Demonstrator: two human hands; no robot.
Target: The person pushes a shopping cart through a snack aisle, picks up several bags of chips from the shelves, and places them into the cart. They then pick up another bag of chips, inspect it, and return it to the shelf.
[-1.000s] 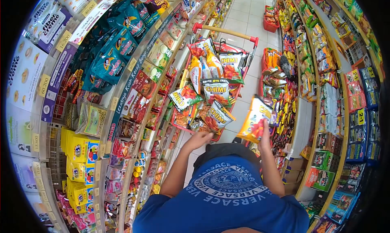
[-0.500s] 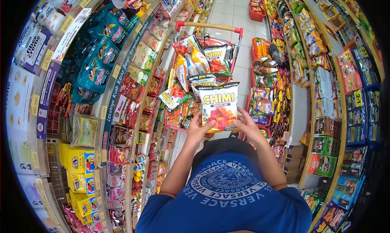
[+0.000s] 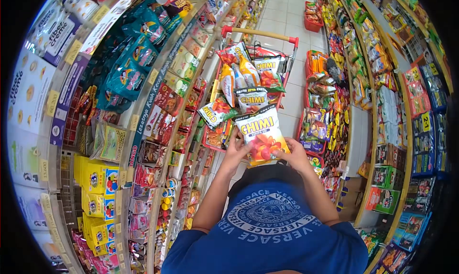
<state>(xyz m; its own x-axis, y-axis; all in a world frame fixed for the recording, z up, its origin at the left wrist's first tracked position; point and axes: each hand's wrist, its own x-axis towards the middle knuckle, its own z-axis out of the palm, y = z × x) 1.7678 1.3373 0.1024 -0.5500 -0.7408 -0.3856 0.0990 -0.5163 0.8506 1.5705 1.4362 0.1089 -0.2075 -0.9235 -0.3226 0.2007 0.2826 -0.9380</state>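
Between my two hands is a white Chimi chip bag (image 3: 260,136) with orange-red chips printed on its front, tilted slightly. My left hand (image 3: 234,152) grips its left edge, thumb on the front. On the lower right edge, my right hand (image 3: 295,155) holds it with the thumb across the front. Just beyond, more Chimi bags lie piled in a shopping cart (image 3: 292,59): a green-and-white bag (image 3: 216,112) at the left, a Chimi bag (image 3: 252,99) behind the held one, and another Chimi bag (image 3: 267,69) farther back.
The cart's tan-and-red handle (image 3: 260,34) is at its far end. Packed shelves line both sides, with teal Bango pouches (image 3: 131,73) and yellow packs (image 3: 99,176) on the left. Red baskets of snacks (image 3: 313,23) stand on the white tiled floor (image 3: 282,13) at right.
The view has shifted, so the cart and shelves appear farther right and slightly lower. The bag has tilted between my hands, and both hands still hold it.
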